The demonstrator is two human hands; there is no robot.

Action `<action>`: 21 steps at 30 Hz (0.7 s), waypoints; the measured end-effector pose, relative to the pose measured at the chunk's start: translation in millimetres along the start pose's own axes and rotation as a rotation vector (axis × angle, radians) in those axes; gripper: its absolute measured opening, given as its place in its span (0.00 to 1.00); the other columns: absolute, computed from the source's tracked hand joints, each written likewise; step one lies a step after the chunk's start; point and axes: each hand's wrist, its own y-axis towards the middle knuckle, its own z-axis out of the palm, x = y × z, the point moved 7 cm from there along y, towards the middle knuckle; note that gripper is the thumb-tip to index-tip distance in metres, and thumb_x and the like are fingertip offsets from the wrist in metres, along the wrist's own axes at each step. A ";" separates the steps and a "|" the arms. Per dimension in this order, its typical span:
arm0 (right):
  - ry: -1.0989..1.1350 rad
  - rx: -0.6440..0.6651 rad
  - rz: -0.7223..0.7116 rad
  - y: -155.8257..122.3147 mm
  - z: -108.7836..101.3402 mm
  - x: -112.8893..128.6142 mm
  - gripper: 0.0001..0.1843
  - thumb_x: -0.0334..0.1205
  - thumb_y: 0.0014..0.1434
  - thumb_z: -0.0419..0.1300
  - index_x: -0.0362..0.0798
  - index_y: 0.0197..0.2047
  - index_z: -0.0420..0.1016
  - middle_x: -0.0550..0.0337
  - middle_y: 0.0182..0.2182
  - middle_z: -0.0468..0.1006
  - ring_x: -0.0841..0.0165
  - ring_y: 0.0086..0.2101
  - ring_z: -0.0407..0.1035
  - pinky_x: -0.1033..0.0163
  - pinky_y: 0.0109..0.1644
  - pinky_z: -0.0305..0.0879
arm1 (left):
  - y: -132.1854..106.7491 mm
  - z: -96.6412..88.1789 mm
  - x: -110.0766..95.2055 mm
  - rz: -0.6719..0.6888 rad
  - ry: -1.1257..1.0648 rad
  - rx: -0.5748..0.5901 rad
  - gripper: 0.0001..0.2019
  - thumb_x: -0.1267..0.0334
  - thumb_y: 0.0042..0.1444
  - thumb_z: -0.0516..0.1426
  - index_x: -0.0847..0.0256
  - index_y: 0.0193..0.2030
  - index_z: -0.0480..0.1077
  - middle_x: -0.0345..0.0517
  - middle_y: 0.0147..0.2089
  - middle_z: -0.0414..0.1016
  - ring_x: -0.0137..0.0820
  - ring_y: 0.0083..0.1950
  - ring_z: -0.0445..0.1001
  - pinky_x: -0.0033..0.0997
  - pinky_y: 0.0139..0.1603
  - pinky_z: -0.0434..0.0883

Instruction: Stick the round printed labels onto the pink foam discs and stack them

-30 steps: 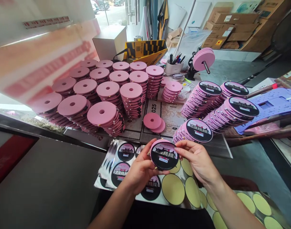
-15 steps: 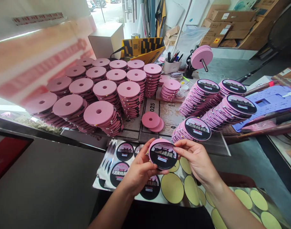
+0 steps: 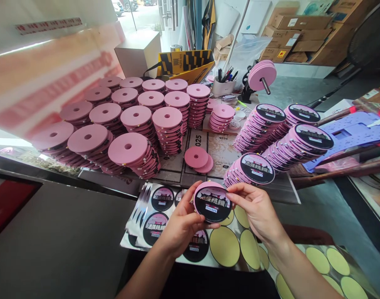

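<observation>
A pink foam spool (image 3: 212, 202) with a round black label on its face is tilted toward me above the table's front edge. My left hand (image 3: 184, 218) grips it from the left, thumb in front and fingers behind and below. At the upper right rim, my right hand (image 3: 252, 203) pinches the spool and label edge between thumb and fingertips. Beneath my hands lies a silver sheet of round labels (image 3: 163, 198), with bare yellow circles (image 3: 225, 246) on its right part. Two loose pink discs (image 3: 196, 158) rest on the table just beyond.
Several stacks of plain pink spools (image 3: 128, 148) fill the table's left side. Leaning stacks of labelled spools (image 3: 257, 168) stand at right. Behind are a pen holder (image 3: 223, 86), a metal rod stand holding pink discs (image 3: 262, 75) and a yellow-black box (image 3: 185, 64).
The spool and both hands stay almost in place. The label's face catches the light slightly differently, and the whole view has shifted very slightly.
</observation>
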 end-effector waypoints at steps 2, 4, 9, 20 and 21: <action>-0.015 -0.007 -0.018 -0.9 -0.9 -0.4 0.07 0.37 0.40 0.68 0.46 0.24 0.76 0.64 0.20 0.74 0.75 0.21 0.64 0.71 0.25 0.61 | -0.1 -0.1 0.7 0.003 0.004 -0.002 0.33 0.79 0.43 0.55 0.48 0.57 0.60 0.46 0.54 0.65 0.37 0.46 0.71 0.38 0.39 0.74; -0.031 -0.020 -0.035 -1.6 -1.9 -1.0 0.06 0.37 0.40 0.67 0.46 0.25 0.76 0.63 0.20 0.74 0.75 0.21 0.64 0.70 0.25 0.62 | -0.2 -0.4 1.2 0.007 0.010 -0.007 0.33 0.79 0.43 0.55 0.48 0.57 0.60 0.46 0.54 0.65 0.38 0.46 0.70 0.38 0.39 0.74; -0.067 -0.046 -0.069 -2.4 -2.3 -0.9 0.06 0.37 0.41 0.67 0.46 0.25 0.76 0.63 0.21 0.75 0.75 0.21 0.65 0.71 0.25 0.63 | 0.0 0.2 1.1 0.024 0.028 -0.007 0.34 0.79 0.43 0.56 0.48 0.57 0.59 0.46 0.56 0.64 0.38 0.47 0.70 0.36 0.39 0.74; -0.199 -0.118 -0.175 -9.0 1.5 8.9 0.05 0.38 0.43 0.64 0.46 0.25 0.75 0.60 0.21 0.76 0.70 0.22 0.69 0.67 0.26 0.67 | -4.8 5.1 -0.7 0.121 0.147 0.025 0.34 0.77 0.46 0.54 0.48 0.59 0.55 0.45 0.62 0.57 0.42 0.55 0.63 0.35 0.42 0.72; -0.249 -0.134 -0.195 -10.5 1.7 10.0 0.05 0.39 0.44 0.64 0.46 0.26 0.75 0.60 0.22 0.77 0.69 0.23 0.70 0.66 0.27 0.68 | -5.7 6.3 -1.6 0.145 0.174 0.020 0.33 0.77 0.46 0.54 0.47 0.59 0.56 0.44 0.62 0.57 0.42 0.56 0.62 0.34 0.43 0.72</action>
